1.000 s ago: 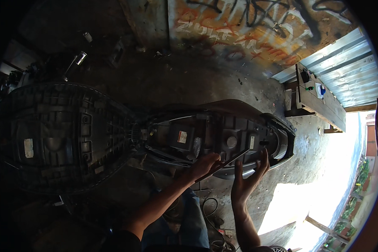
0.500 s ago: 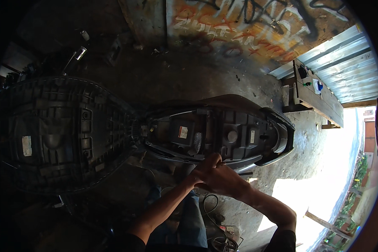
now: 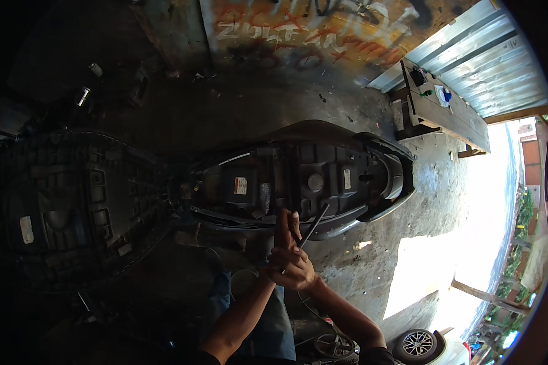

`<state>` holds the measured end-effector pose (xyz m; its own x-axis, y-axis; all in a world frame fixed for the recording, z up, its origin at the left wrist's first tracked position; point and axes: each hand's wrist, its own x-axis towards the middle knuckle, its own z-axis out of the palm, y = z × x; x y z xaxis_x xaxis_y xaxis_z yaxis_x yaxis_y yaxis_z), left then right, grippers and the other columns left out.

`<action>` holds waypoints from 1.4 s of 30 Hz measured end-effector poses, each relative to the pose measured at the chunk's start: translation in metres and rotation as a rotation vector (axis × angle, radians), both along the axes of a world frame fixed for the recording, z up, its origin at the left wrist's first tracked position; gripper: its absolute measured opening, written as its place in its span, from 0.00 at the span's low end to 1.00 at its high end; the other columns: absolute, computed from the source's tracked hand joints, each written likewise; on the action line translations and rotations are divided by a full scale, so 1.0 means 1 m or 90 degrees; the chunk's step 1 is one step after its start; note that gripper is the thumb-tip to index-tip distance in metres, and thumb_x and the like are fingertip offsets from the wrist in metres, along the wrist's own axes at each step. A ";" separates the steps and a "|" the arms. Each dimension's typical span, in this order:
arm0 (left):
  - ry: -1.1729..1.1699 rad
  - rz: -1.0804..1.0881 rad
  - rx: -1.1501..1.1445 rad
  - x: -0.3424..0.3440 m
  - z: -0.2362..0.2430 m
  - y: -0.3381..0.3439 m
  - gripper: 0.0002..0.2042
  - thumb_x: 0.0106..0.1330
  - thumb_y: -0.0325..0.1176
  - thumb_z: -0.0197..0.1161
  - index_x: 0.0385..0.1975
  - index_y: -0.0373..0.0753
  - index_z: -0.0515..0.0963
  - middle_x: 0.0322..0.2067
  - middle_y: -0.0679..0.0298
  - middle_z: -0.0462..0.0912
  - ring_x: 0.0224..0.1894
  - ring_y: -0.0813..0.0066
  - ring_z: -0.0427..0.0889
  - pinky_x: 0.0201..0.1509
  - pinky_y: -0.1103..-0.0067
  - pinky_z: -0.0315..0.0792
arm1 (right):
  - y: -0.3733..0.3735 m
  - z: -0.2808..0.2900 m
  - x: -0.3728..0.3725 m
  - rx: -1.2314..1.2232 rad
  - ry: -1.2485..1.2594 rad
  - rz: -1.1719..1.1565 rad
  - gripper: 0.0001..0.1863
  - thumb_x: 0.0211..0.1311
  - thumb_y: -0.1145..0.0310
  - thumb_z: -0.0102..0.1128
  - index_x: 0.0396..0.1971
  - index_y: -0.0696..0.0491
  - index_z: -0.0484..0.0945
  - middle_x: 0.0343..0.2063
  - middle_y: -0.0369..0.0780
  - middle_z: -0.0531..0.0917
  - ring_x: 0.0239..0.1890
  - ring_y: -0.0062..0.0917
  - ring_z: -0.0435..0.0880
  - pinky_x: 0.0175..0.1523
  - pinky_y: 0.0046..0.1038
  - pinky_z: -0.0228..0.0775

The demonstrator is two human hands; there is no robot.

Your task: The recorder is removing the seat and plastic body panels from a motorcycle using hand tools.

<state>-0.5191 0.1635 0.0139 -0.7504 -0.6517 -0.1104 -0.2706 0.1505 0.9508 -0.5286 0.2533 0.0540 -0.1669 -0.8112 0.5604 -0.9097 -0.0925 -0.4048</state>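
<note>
My hands are together just in front of an opened scooter body (image 3: 341,222), over its near edge. My right hand (image 3: 295,269) is closed around a thin grey metal rod (image 3: 313,230), which slants up and to the right with its far end over the scooter's rim. My left hand (image 3: 284,228) reaches up past the right, its fingers stretched out close together beside the rod; its palm is partly hidden. Inside the scooter are a dark box with a white label (image 3: 241,185) and a round cap (image 3: 315,182). The scooter's seat (image 3: 61,194) lies flipped over to the left, underside up.
A wooden bench (image 3: 447,118) with small items stands at the back right, by a corrugated metal sheet (image 3: 487,67). A painted wall (image 3: 310,30) is behind. At the lower right are a car wheel (image 3: 419,344) and a spoked wheel-like part (image 3: 335,345).
My hands have shifted slightly left and downward, and my left fingers now point up. The thin rod has come into sight in my right hand. The whole view has turned a little to the right.
</note>
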 end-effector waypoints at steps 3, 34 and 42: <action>0.065 0.059 -0.128 -0.010 -0.019 0.002 0.11 0.78 0.37 0.51 0.33 0.39 0.65 0.25 0.64 0.64 0.27 0.74 0.65 0.30 0.71 0.63 | -0.021 -0.004 0.006 -0.034 -0.067 -0.160 0.06 0.42 0.65 0.69 0.22 0.46 0.80 0.43 0.38 0.82 0.62 0.36 0.75 0.67 0.48 0.63; 0.043 0.036 -0.219 -0.026 -0.086 0.000 0.15 0.76 0.44 0.54 0.33 0.39 0.74 0.21 0.67 0.74 0.22 0.77 0.75 0.30 0.77 0.70 | -0.061 0.032 -0.035 0.109 0.065 -0.208 0.15 0.59 0.47 0.61 0.30 0.43 0.84 0.39 0.32 0.85 0.54 0.32 0.77 0.60 0.55 0.63; 0.061 -0.002 0.120 -0.043 -0.077 -0.010 0.16 0.77 0.41 0.53 0.28 0.37 0.72 0.17 0.67 0.71 0.19 0.77 0.67 0.24 0.76 0.62 | -0.095 0.012 -0.010 -0.355 -0.562 -0.759 0.28 0.77 0.51 0.37 0.23 0.58 0.72 0.27 0.41 0.80 0.48 0.42 0.80 0.65 0.43 0.68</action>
<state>-0.5623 0.1537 -0.0632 -0.7651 -0.6242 -0.1580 -0.1770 -0.0321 0.9837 -0.5385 0.1580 0.0663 -0.9518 0.2839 0.1160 -0.0717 0.1617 -0.9842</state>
